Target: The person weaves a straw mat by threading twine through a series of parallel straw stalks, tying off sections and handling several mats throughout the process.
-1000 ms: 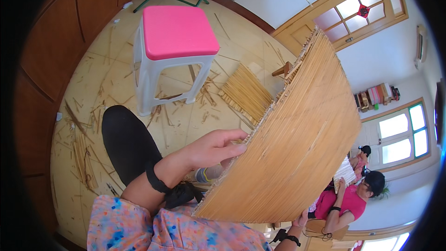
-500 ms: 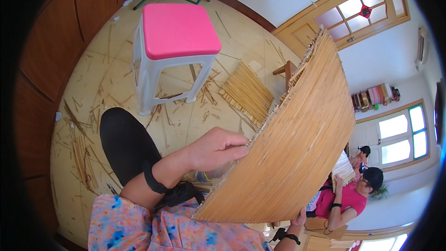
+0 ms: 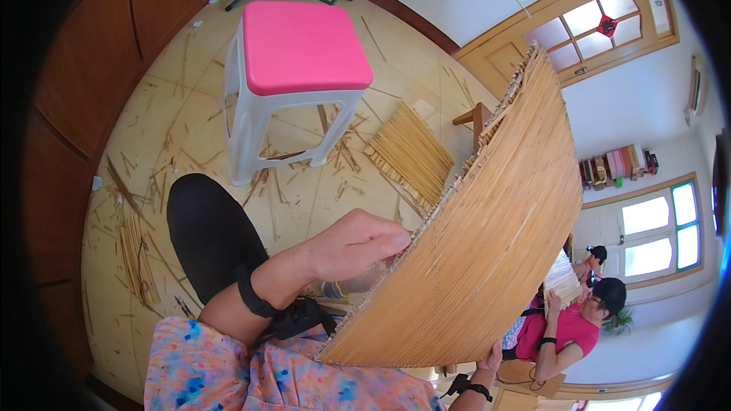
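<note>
A large tan mat of straw stalks stands tilted over my lap, its left edge rough with knotted stalk ends. At that edge my left hand is closed, thumb and fingers pinching at the stalk ends; what exactly lies between the fingertips is hidden. Low on the mat's right side, my right hand grips its border, fingers partly hidden behind it. A black wristband shows on each of my wrists.
A white stool with a pink seat stands ahead on the left. Beyond the mat lies a smaller straw mat on the floor. Loose straw bits litter the tiles. At the right, a person in a pink top holds another mat.
My left hand has turned slightly at the mat's edge, its fingers curling in more. The mat stays nearly in place, and the whole view has shifted a little.
</note>
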`<state>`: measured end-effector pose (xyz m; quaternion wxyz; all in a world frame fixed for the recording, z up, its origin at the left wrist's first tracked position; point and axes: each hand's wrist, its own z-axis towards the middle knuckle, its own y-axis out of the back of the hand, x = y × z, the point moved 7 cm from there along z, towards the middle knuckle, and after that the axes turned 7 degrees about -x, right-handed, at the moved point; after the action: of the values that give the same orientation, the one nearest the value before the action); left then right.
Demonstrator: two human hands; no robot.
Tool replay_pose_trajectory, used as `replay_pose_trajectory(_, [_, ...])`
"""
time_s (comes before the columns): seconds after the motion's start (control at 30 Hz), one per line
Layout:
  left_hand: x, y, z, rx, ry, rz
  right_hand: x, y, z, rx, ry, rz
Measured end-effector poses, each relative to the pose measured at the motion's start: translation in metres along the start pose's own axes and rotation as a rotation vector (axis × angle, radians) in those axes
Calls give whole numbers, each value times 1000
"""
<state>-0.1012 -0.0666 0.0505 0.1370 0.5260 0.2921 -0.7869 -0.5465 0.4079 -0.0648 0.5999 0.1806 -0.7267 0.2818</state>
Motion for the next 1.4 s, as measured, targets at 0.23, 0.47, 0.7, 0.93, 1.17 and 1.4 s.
replay_pose_trajectory(0.23, [3, -3, -1, 0, -10, -105, 0, 11, -4, -33, -20, -4])
replay_pose_trajectory(0.47, [9, 0, -1, 26, -25, -66, 5, -33, -6, -30, -43, -35])
replay_pose_trajectory(0.7, [2, 0, -2, 19, -52, -105, 6, -33, -8, -33, -37, -41])
replay_pose_trajectory(0.93, [-4, -1, -1, 51, 2, 20, 7, -23, -8, -18, -22, -27])
replay_pose_trajectory(1.17, [0, 4, 1, 28, 66, 18, 12, -53, -7, -28, -46, -43])
replay_pose_trajectory(1.4, [7, 9, 6, -7, 52, -80, 36, -72, 11, 40, 27, 18])
